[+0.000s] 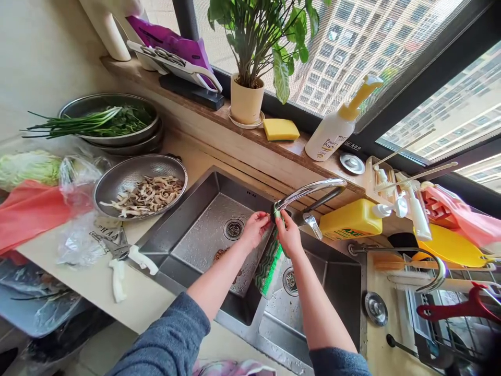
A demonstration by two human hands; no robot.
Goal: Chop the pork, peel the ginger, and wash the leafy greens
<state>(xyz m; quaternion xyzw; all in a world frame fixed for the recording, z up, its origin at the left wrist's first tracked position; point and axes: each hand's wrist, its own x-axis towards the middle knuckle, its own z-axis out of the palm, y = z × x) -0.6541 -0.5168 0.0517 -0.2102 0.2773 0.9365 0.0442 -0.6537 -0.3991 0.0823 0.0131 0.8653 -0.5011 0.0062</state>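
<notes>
My left hand (255, 230) and my right hand (287, 232) meet under the spout end of the chrome faucet (313, 187), above the divider of the double sink (183, 263). My right fingers are closed around a small, slim green thing (277, 213). The left fingertips pinch at something dark beside it, too small and covered to name. Just below the hands, a green striped cloth (269, 269) hangs over the divider. Brown scraps (221, 254) lie in the left basin near its drain (234, 228).
Left of the sink stand a colander of torn mushrooms (151, 194), kitchen shears (127, 254) and a bowl of greens (117, 122). A yellow detergent bottle (350, 219), a pump bottle (332, 128) and a yellow sponge (281, 129) stand behind. A dish rack (450, 308) is right.
</notes>
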